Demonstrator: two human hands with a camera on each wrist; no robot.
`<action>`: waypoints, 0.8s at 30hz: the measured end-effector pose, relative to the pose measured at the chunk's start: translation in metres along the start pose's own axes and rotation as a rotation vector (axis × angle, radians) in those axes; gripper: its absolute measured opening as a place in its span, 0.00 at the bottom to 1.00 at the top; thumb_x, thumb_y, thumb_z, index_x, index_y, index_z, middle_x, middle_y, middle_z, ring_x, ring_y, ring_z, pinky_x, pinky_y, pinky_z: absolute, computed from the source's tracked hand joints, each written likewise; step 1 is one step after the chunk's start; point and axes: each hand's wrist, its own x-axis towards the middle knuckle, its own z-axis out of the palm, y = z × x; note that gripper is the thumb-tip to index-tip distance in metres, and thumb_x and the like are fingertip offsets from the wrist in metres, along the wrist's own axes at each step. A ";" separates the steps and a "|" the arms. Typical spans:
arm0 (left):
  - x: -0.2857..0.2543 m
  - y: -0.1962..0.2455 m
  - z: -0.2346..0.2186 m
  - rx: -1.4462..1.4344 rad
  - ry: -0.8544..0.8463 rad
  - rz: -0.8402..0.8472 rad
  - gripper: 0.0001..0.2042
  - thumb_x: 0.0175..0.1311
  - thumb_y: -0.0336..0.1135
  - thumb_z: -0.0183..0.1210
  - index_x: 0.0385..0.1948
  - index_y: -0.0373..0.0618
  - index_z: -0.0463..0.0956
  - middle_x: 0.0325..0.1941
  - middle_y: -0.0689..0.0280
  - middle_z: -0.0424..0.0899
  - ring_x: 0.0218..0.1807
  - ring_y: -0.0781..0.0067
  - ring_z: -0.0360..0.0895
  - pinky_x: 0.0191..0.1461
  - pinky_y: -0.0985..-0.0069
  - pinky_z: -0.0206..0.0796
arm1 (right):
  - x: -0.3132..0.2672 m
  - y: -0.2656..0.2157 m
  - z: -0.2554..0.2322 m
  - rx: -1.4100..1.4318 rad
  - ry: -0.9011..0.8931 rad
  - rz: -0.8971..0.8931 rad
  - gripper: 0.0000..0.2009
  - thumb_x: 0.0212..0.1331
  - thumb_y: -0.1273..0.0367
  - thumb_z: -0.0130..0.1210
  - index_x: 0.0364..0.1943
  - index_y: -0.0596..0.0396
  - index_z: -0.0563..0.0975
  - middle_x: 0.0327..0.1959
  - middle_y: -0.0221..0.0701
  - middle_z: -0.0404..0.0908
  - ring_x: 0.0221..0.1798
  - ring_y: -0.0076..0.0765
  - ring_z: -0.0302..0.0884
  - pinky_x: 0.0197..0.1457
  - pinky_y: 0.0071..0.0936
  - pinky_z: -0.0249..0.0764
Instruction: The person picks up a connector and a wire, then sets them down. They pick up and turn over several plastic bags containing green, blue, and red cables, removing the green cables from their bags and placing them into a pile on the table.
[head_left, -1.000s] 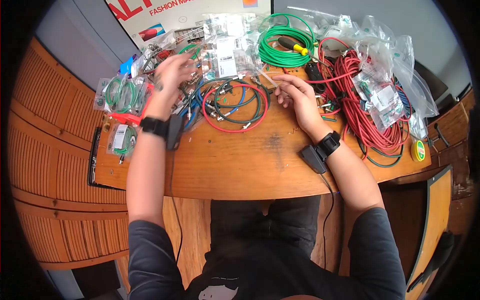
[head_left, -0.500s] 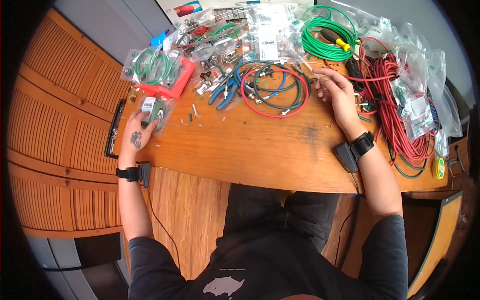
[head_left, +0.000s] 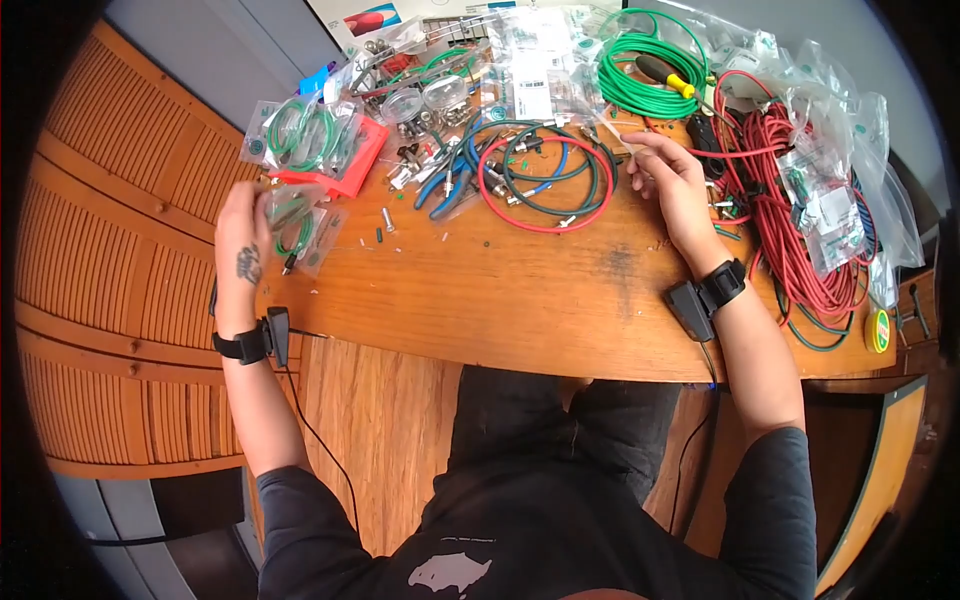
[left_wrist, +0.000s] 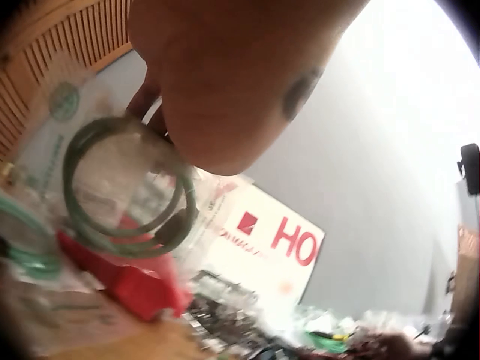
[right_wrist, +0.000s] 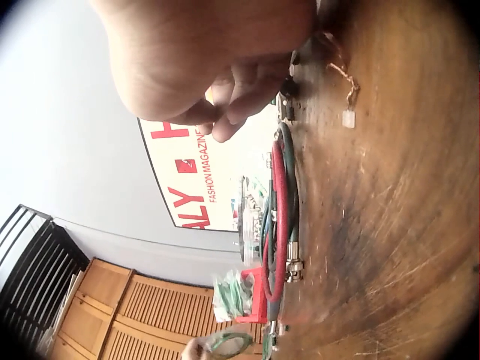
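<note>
In the head view my left hand [head_left: 243,235] is at the table's left edge, its fingers gripping a clear plastic bag [head_left: 292,203]. A coiled green cable [left_wrist: 71,176] shows through that bag in the left wrist view. Another bagged green cable [head_left: 297,240] lies on the table just below it. Toward the right, my right hand [head_left: 668,185] pinches a thin whitish strip [head_left: 608,128] between thumb and fingers. Beside this hand, red and dark green cables [head_left: 548,230] with metal connectors lie in loops.
A red tray [head_left: 362,165] bears more bagged green cable. Blue-handled pliers [head_left: 445,188] lie among loose connectors. Coiled green cable [head_left: 645,95], a yellow-black screwdriver [head_left: 680,85] and bundled red cable [head_left: 790,230] fill the back and right, with plastic bags [head_left: 865,130] around them.
My left hand came from the connector pile to the bagged cables at the left, and now has one bag lifted off the table. My right hand keeps its strip beside the cable loops.
</note>
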 end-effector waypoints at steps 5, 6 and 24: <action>0.047 0.046 -0.010 -0.403 -0.211 -0.123 0.07 0.67 0.28 0.50 0.40 0.34 0.74 0.37 0.59 0.80 0.38 0.68 0.76 0.44 0.75 0.67 | 0.000 0.002 -0.002 0.020 -0.054 -0.015 0.14 0.65 0.71 0.48 0.51 0.54 0.78 0.32 0.25 0.80 0.30 0.17 0.73 0.33 0.16 0.68; 0.054 0.051 -0.002 -0.621 -0.250 -0.115 0.09 0.69 0.30 0.50 0.42 0.35 0.75 0.39 0.64 0.81 0.41 0.77 0.76 0.46 0.77 0.67 | 0.000 0.000 -0.002 0.028 -0.098 -0.031 0.14 0.65 0.71 0.48 0.52 0.55 0.78 0.33 0.26 0.80 0.31 0.18 0.74 0.34 0.16 0.68; 0.058 0.223 0.137 -1.454 -0.434 -0.243 0.14 0.65 0.30 0.57 0.49 0.32 0.74 0.40 0.66 0.82 0.37 0.82 0.78 0.37 0.81 0.70 | 0.005 0.011 0.009 0.307 0.006 0.016 0.15 0.72 0.67 0.46 0.51 0.66 0.76 0.42 0.25 0.81 0.42 0.16 0.74 0.47 0.15 0.69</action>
